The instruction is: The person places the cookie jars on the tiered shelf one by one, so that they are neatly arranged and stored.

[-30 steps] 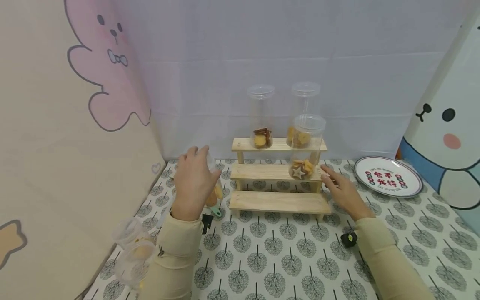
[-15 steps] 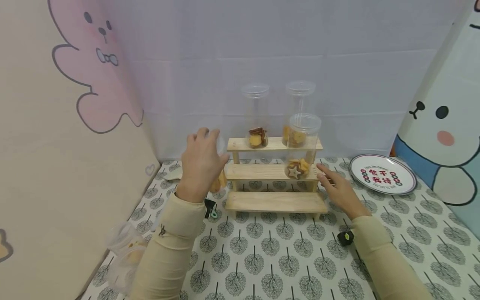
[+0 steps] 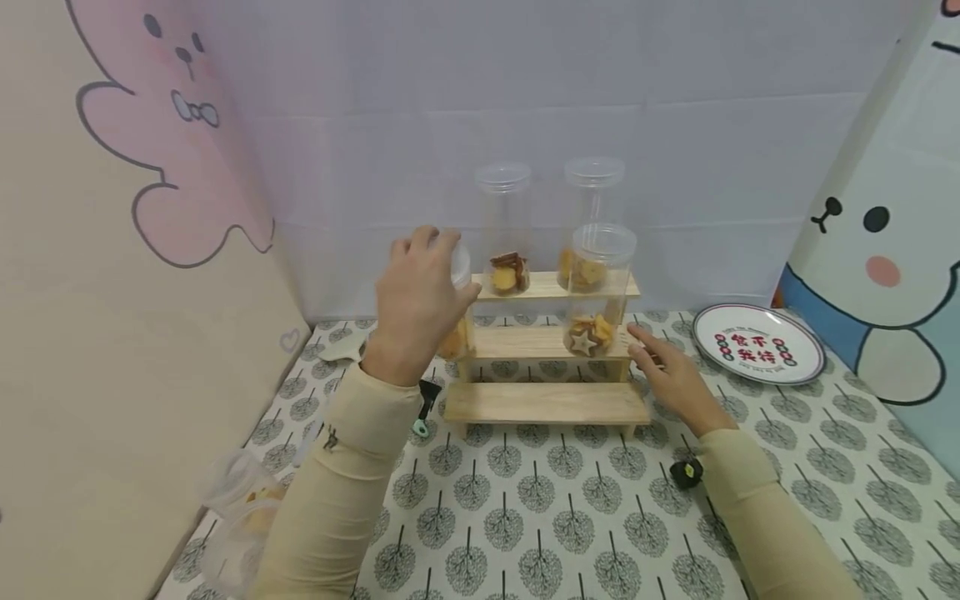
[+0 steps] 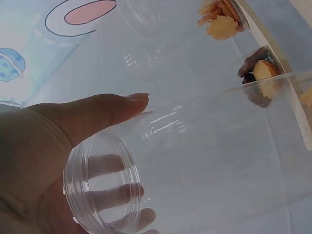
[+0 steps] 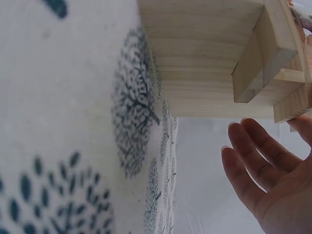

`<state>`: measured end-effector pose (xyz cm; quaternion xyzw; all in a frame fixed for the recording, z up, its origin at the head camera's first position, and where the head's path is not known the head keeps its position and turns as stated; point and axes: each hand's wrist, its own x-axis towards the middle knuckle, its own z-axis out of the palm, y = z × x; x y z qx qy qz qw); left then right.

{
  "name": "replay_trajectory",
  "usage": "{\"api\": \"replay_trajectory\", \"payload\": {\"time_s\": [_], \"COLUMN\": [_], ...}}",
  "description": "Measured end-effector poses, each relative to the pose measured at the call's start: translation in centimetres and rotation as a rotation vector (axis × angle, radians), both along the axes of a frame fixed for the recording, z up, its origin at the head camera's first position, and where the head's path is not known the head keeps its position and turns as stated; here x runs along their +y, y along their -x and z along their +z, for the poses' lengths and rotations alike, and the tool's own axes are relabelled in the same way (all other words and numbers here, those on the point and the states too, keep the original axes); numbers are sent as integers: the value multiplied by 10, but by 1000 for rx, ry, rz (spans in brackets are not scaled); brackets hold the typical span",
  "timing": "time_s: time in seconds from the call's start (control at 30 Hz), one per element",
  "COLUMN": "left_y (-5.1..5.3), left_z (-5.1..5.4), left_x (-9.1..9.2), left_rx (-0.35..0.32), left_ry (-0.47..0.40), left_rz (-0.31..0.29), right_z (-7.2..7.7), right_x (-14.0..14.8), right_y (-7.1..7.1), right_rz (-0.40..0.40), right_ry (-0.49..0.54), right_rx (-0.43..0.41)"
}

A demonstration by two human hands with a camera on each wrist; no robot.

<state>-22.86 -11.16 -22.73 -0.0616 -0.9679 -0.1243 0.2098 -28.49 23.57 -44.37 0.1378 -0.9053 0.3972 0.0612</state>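
Note:
My left hand (image 3: 420, 304) grips a clear lidded jar (image 4: 214, 151) near its top, thumb on one side and fingers round the other. In the head view that jar, mostly hidden behind the hand, shows cookies (image 3: 453, 342) at the left end of the wooden rack's middle tier (image 3: 517, 342); whether it touches the tier I cannot tell. The right hand (image 3: 675, 379) has its fingers loosely extended at the rack's right end, touching the middle tier's edge. Beside it on that tier stands a jar with star cookies (image 3: 600, 283). Two more jars (image 3: 504, 225), (image 3: 595, 208) stand on the top tier.
A white plate with red writing (image 3: 759, 343) lies at the right. Two clear jars (image 3: 243, 533) lie at the lower left. A black-and-green utensil (image 3: 426, 408) and a pale spatula (image 3: 343, 348) are near the left arm. Bare lower tier (image 3: 547, 403).
My left hand has moved right and up with its jar, from left of the rack to its left end. The right hand has stayed at the rack's right end. The view has shifted slightly.

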Motion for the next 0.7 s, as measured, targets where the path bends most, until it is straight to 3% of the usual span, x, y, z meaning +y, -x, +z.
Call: {"api": "replay_trajectory", "payload": {"time_s": [0.13,0.4,0.7], "left_y": [5,23,38], "left_z": [1,-3,-7], "left_x": [9,24,35], "left_rx": [13,-42,-90], "left_ry": [-12,-47,-5], "left_rz": [-36,-112,-138], "right_z": [0,2,2], "right_x": [-1,-6,-12], "right_y": [-1,-5,-8], "right_rz": [2,1,-8], "right_ry": [7,3,-5], "right_rx": [-2,0,-4]}}
